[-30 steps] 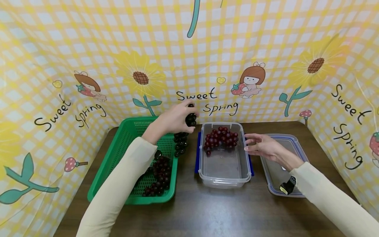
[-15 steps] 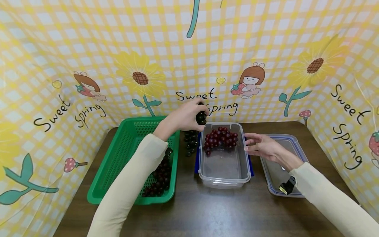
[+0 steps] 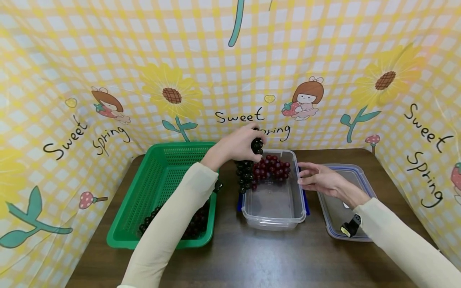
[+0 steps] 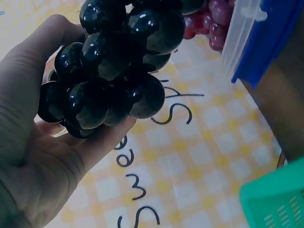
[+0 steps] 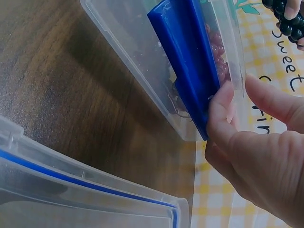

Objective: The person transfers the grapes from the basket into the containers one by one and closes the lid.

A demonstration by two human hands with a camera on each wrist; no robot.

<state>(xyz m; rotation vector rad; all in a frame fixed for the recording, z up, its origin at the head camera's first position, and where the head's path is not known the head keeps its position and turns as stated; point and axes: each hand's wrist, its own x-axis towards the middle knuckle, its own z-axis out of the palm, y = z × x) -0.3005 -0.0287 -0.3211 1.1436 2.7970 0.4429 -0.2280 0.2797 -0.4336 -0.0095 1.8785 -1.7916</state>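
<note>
My left hand [image 3: 239,146] grips a bunch of glossy black grapes [image 4: 111,61], thumb and fingers curled round its upper part. In the head view the bunch hangs down and overlaps the left rim of the clear plastic container [image 3: 275,204], next to the red grapes [image 3: 271,167] at that box's far end. My right hand [image 3: 318,179] touches the container's right side, fingers loosely bent. The right wrist view puts its thumb and forefinger at the rim, close to the blue latch [image 5: 187,61].
On the left stands a green basket [image 3: 124,212] with dark grapes [image 3: 198,222], partly hidden by my left sleeve. To the right of the container, a clear lid [image 3: 335,216] with a blue seal lies on the brown table [image 3: 266,260]. A checked cloth [image 3: 201,48] rises behind.
My left hand has carried the black grapes rightward, from beside the basket's right rim to the left side of the container. The right hand has stayed in place.
</note>
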